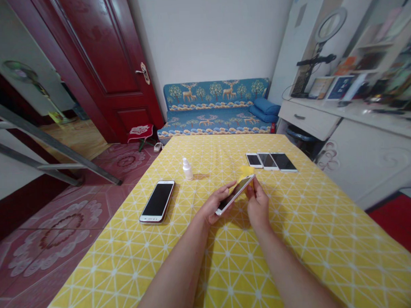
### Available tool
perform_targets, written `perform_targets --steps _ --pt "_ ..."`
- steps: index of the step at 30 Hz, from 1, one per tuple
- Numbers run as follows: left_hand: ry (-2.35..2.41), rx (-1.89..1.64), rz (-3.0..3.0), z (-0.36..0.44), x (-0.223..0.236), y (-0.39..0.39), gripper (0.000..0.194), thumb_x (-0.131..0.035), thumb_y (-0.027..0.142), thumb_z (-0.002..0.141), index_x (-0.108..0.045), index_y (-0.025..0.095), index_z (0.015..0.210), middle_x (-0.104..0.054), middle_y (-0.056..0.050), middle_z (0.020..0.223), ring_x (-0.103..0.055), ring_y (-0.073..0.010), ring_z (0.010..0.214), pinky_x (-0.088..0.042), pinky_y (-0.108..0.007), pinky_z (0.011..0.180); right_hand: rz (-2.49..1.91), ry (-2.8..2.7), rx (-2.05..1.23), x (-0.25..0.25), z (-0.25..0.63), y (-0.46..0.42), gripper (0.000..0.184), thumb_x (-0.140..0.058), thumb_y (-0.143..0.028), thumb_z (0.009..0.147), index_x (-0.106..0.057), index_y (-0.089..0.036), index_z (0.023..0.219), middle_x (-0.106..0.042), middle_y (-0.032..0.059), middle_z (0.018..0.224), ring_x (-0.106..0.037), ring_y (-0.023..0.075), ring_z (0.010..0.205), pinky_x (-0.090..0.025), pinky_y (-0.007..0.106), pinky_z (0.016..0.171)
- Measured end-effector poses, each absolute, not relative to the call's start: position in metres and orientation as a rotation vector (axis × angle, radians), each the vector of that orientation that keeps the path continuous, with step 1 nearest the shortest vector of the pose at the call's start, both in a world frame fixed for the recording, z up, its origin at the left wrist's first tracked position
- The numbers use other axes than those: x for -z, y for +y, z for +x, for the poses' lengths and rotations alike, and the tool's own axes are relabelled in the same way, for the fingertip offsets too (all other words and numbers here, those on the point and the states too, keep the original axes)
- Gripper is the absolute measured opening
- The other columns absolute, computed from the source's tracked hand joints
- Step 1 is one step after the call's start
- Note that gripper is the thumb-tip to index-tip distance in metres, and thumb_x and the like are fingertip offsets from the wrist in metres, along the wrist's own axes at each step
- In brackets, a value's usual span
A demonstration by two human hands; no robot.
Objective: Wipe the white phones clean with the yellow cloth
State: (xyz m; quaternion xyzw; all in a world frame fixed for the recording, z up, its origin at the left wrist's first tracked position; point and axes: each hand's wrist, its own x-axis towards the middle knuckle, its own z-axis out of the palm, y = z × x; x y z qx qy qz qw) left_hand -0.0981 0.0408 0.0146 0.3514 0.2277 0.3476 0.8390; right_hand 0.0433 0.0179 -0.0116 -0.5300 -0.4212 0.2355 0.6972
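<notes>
A white-framed smartphone point(235, 193) is held tilted above the table, its dark screen facing up and to the left. My left hand point(216, 205) is closed around its near end, thumb along the side of the screen. My right hand point(258, 202) is at the far right end, fingers bent and pinching a yellow cloth point(247, 171) against the edge and back of the phone. Part of the cloth sticks up behind the phone; the rest is hidden. A second, larger white smartphone point(157, 201) lies face up to the left. Beyond it stands a small white bottle point(187, 169).
Three smartphones point(269, 161) lie side by side at the back right of the table, which has a yellow patterned tablecloth point(230, 279). Behind it is a blue sofa point(217, 115). A white cabinet point(308, 116) stands at the right, and a metal ladder-like frame point(53, 146) at the left.
</notes>
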Motion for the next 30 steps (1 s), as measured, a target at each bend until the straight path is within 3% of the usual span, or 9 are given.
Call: perform_targets --steps 2,4,8,10,13,17,24,30 --pt "0.413 -0.643 0.748 -0.097 -0.012 0.041 0.043 -0.058 0.04 0.085 -0.059 0.018 0.122 -0.054 0.002 0.056 -0.036 -0.0034 0.034 -0.021 -0.013 0.034 -1.226 -0.971 -0.458 0.012 0.042 0.016 0.056 -0.05 -0.043 0.089 -0.048 -0.016 0.139 -0.05 0.0139 0.141 -0.048 0.0278 0.131 -0.038 0.048 0.108" --pt "0.345 -0.504 0.706 -0.094 -0.009 0.042 0.035 -0.051 0.043 0.088 -0.065 0.014 0.102 -0.052 0.001 0.055 -0.027 -0.0012 0.031 -0.015 -0.013 0.031 -1.26 -1.019 -0.368 0.009 0.04 0.013 0.053 -0.047 -0.038 0.092 -0.046 -0.016 0.141 -0.05 0.0131 0.142 -0.048 0.0262 0.131 -0.039 0.047 0.108" --pt "0.281 -0.391 0.581 -0.09 -0.001 0.042 0.026 -0.049 0.025 0.087 -0.059 0.008 0.07 -0.047 0.0 0.053 -0.014 0.002 0.032 -0.011 -0.012 0.03 -1.224 -1.198 -0.234 0.0 0.036 0.007 0.048 -0.038 -0.027 0.096 -0.041 -0.024 0.144 -0.045 0.0059 0.147 -0.042 0.0207 0.135 -0.034 0.044 0.113" --pt "0.282 -0.415 0.563 -0.09 0.002 0.042 0.019 -0.049 0.017 0.084 -0.058 0.007 0.07 -0.049 -0.001 0.056 -0.016 0.0019 0.033 -0.012 -0.011 0.031 -1.197 -1.292 -0.201 -0.003 0.035 0.006 0.048 -0.035 -0.023 0.097 -0.039 -0.028 0.145 -0.041 0.0027 0.149 -0.037 0.019 0.139 -0.029 0.044 0.116" --pt "0.295 -0.486 0.534 -0.088 0.004 0.041 0.008 -0.052 0.015 0.08 -0.059 0.01 0.078 -0.052 -0.003 0.063 -0.034 -0.0024 0.04 -0.015 -0.011 0.034 -1.2 -1.368 -0.178 -0.002 0.036 0.007 0.049 -0.033 -0.021 0.097 -0.038 -0.028 0.145 -0.039 0.0016 0.151 -0.032 0.0187 0.141 -0.027 0.045 0.117" --pt "0.35 -0.594 0.501 -0.08 0.005 0.042 0.011 -0.057 0.02 0.078 -0.061 0.013 0.086 -0.056 -0.006 0.07 -0.052 -0.0112 0.055 -0.024 -0.013 0.037 -1.226 -1.409 -0.177 0.003 0.038 0.01 0.049 -0.033 -0.019 0.096 -0.04 -0.028 0.144 -0.042 0.0013 0.149 -0.034 0.0186 0.14 -0.03 0.046 0.116" --pt "0.42 -0.629 0.494 -0.072 0.004 0.039 0.012 -0.062 0.025 0.078 -0.058 0.014 0.072 -0.047 0.001 0.054 -0.044 -0.0095 0.042 -0.028 -0.017 0.034 -1.252 -1.411 -0.202 0.002 0.037 0.007 0.052 -0.035 -0.016 0.094 -0.039 -0.026 0.144 -0.045 0.0026 0.147 -0.042 0.0178 0.135 -0.036 0.042 0.113" --pt "0.427 -0.712 0.452 -0.074 0.009 0.043 0.02 -0.065 0.032 0.077 -0.061 0.012 0.078 -0.058 -0.004 0.063 -0.055 -0.0135 0.052 -0.038 -0.02 0.039 -1.118 -1.584 -0.244 0.0 0.034 0.005 0.05 -0.033 -0.015 0.095 -0.044 -0.029 0.141 -0.04 0.0001 0.15 -0.036 0.0184 0.139 -0.03 0.044 0.117"
